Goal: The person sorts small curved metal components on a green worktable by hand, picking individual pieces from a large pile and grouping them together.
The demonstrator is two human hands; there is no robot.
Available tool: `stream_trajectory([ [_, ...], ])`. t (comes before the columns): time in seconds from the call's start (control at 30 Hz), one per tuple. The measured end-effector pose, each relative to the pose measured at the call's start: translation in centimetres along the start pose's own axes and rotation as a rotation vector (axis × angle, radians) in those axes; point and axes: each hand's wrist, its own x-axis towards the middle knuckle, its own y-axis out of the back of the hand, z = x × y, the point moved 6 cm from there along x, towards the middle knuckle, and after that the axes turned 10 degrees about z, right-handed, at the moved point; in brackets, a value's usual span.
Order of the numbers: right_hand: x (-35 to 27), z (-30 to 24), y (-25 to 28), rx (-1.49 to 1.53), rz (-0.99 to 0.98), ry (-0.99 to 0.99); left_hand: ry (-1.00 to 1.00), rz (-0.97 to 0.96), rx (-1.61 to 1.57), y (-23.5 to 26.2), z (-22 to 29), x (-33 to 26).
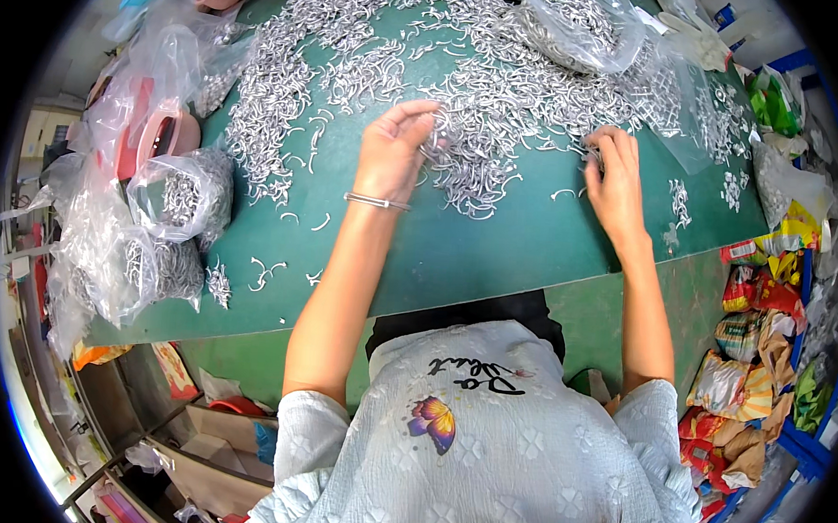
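Silvery metal hooks lay in one broad heap across the far half of the green table, too many to count and pointing every way, so the heap had no common long axis. A few strays lay apart near the front edge: about four curved pieces at the left and one between the two hands, its length running left to right.

Both hands worked at the near edge of the heap. Her left hand, a thin bangle on its wrist, had its fingers curled narrowly, pinching a few hooks at the fingertips. Her right hand rested palm down on the pile's right fringe, fingers bent close together over hooks; whether it gripped any could not be told.

Several clear bags of the same hooks stood at the left, at least three, and another open bag lay at the far side.
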Motion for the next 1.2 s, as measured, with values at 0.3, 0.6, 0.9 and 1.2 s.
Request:
stream_trajectory([
  [0.3, -0.9, -9.6, -7.4, 0.159, -0.225, 0.208, -0.062, -0.050, 0.240, 1.2, 3.2, -1.3],
  [0.6, -0.6, -4.4, -5.4, 0.200, -0.091, 0.086, -0.268, -0.214, 0.646, 3.5, 4.5, -1.9],
  [0.9, 1.7, 1.3, -2.3, 0.399, -0.083, -0.667, -0.269, -0.115, 0.512, 6.0, 4.5, -3.7],
  [1.2, -1.3, -7.8, -4.2, -0.022, -0.300, 0.049, -0.423, -0.177, 0.734, 4.7, 5.6, -4.2],
])
